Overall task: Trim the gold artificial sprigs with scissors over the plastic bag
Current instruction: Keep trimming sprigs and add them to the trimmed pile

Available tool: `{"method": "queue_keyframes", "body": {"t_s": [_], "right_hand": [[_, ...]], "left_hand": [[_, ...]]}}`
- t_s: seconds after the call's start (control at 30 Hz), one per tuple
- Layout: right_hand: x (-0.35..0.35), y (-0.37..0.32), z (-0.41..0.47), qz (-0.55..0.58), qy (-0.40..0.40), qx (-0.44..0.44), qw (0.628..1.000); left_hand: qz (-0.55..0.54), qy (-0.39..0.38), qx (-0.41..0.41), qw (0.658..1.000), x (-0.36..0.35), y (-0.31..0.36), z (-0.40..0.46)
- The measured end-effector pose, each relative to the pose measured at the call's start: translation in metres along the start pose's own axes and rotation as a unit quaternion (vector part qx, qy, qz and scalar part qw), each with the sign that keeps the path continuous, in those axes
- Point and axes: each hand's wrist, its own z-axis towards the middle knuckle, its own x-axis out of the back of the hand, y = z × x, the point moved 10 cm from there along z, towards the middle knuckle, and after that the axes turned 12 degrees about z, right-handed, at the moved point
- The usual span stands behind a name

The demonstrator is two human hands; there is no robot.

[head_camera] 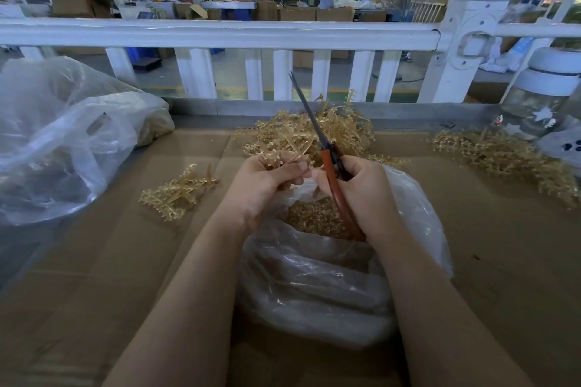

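A gold sprig is being pinched by the left hand above the open plastic bag; red-handled scissors are being gripped, blades closed, by the right hand. Sprig piles are being left behind on the bench.

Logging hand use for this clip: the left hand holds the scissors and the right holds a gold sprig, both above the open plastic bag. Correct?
Hands are swapped. In the head view the right hand holds the scissors and the left hand holds the sprig, above the bag.
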Motion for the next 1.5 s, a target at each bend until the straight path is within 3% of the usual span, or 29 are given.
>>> {"method": "queue_keyframes", "body": {"t_s": [0.7, 0.9, 1.1, 1.5], "right_hand": [[0.005, -0.007, -0.004, -0.059, 0.014, 0.035, 0.998], [0.004, -0.013, -0.007, -0.217, -0.001, 0.078, 0.973], [0.002, -0.015, -0.008, -0.294, 0.001, 0.111, 0.949], [0.005, -0.016, -0.007, -0.327, 0.007, 0.124, 0.937]], "left_hand": [[-0.076, 0.115, -0.022, 0.990, 0.026, 0.005, -0.002], [-0.074, 0.134, -0.048, 0.987, 0.032, 0.009, -0.003], [-0.061, 0.137, -0.063, 0.987, 0.033, 0.010, -0.003], [-0.085, 0.107, -0.066, 0.988, 0.029, 0.009, -0.001]]}}
